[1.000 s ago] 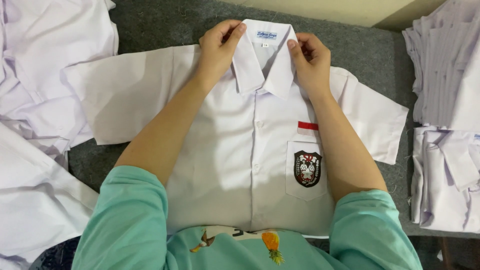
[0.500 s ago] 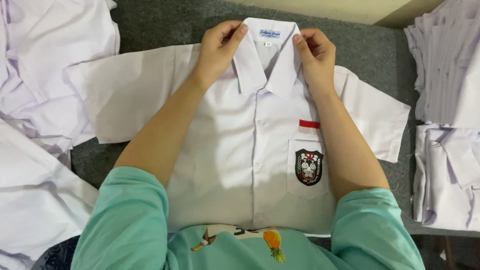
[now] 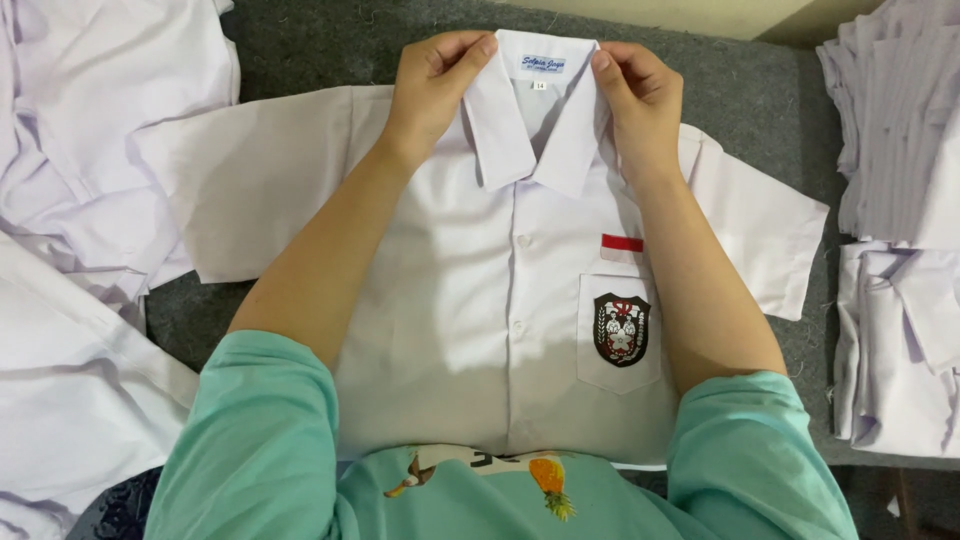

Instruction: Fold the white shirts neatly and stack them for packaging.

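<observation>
A white short-sleeved shirt [image 3: 470, 330] lies buttoned and face up on a grey felt surface [image 3: 770, 110], sleeves spread to both sides. Its chest pocket carries a dark shield badge [image 3: 621, 329] with a small red and white strip above it. My left hand [image 3: 432, 85] pinches the left end of the collar [image 3: 535, 135] near the neck. My right hand [image 3: 640, 100] pinches the right end of the same collar. Both forearms lie over the shirt front, coming out of teal sleeves.
Loose crumpled white shirts [image 3: 90, 200] are heaped at the left. Folded white shirts are stacked at the right edge, one pile at the back [image 3: 900, 120] and one nearer [image 3: 900, 350]. A pale wall edge [image 3: 660, 15] runs along the back.
Both hands stay pinched on the collar; they have drawn it slightly further from me and straightened it. The shirt body has hardly moved.
</observation>
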